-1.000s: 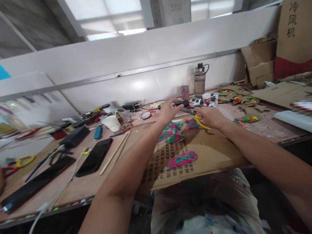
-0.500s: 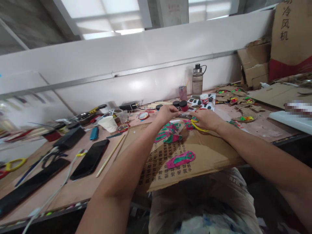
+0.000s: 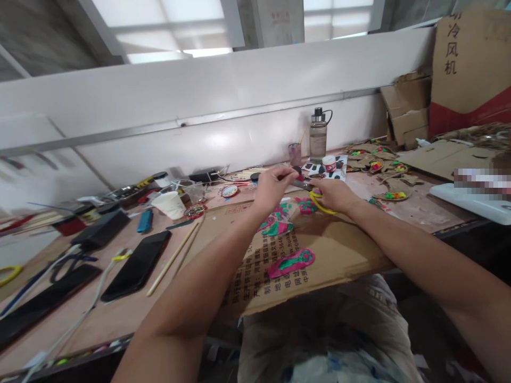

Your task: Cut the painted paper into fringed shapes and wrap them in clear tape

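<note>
My right hand (image 3: 334, 192) is closed around yellow-handled scissors (image 3: 304, 184), whose blades point left. Close to the blade tips, my left hand (image 3: 275, 186) is pinched; whatever lies between its fingers is too small to make out. Both hands are above a flat cardboard sheet (image 3: 339, 250) that overhangs the table's front edge. On the sheet lies a pink and green painted strip (image 3: 292, 263). Several more pink and green pieces (image 3: 278, 219) lie under and beside my left wrist, partly covered. Another such piece (image 3: 305, 206) sits below the scissors.
Left are a black phone (image 3: 138, 266), a wooden stick (image 3: 172, 259), a paper cup (image 3: 168, 204) and a cable. A water bottle (image 3: 318, 135) and a white jar (image 3: 329, 164) stand at the back. Right are cardboard cut-outs (image 3: 395, 189) and a white object (image 3: 471, 203).
My left hand has lifted slightly and its fingers are nearer the scissors' blades, which now show more clearly. The whole view has shifted a little.
</note>
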`<state>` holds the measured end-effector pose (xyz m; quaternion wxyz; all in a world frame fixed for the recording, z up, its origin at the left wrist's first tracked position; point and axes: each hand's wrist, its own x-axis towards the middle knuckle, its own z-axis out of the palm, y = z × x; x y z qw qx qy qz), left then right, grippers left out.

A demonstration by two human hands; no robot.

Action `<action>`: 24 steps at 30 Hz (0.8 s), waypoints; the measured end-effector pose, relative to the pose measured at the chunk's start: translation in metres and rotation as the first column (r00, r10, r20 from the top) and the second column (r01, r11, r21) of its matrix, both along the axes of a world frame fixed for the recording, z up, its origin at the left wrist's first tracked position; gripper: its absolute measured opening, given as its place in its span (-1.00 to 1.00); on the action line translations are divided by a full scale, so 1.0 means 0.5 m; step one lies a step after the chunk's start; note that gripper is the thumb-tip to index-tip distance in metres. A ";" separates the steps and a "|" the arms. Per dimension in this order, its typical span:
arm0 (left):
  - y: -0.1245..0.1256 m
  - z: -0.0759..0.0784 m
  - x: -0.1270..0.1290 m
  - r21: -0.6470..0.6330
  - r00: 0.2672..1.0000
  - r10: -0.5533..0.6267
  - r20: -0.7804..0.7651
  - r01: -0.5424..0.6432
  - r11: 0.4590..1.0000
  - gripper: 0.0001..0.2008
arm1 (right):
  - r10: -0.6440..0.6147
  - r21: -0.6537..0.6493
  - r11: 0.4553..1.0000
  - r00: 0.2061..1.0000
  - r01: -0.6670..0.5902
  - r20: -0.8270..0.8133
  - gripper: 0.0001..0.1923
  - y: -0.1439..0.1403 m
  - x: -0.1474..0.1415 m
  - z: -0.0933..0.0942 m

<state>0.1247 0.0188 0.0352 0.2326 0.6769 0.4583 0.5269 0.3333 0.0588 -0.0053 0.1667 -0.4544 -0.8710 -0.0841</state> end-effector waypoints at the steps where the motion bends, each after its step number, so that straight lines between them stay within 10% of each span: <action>1: -0.013 0.003 0.017 -0.035 0.997 -0.077 0.010 0.077 0.996 -0.92 | -0.010 -0.005 1.000 1.000 0.010 -0.026 -0.52 0.000 0.002 0.001; 5: -0.092 0.007 0.094 -0.133 0.905 -0.419 -0.076 0.408 0.903 -0.91 | -0.013 -0.064 0.998 0.999 0.011 -0.037 -0.53 -0.003 0.003 0.010; 10: -0.195 0.005 0.150 -0.178 0.562 -0.785 -0.261 0.771 0.612 -0.92 | -0.098 -0.044 0.994 0.995 0.097 -0.021 -0.50 -0.004 -0.003 0.012; 16: -0.240 -0.014 0.166 -0.258 0.227 -0.836 -0.499 0.883 0.393 -0.85 | -0.124 -0.035 0.992 0.992 0.123 -0.025 -0.50 0.007 -0.001 0.001; 24: -0.240 -0.058 0.189 -0.285 0.080 -0.858 -0.507 0.924 0.255 -0.80 | -0.132 -0.031 0.991 0.990 0.131 -0.038 -0.51 0.018 0.002 -0.007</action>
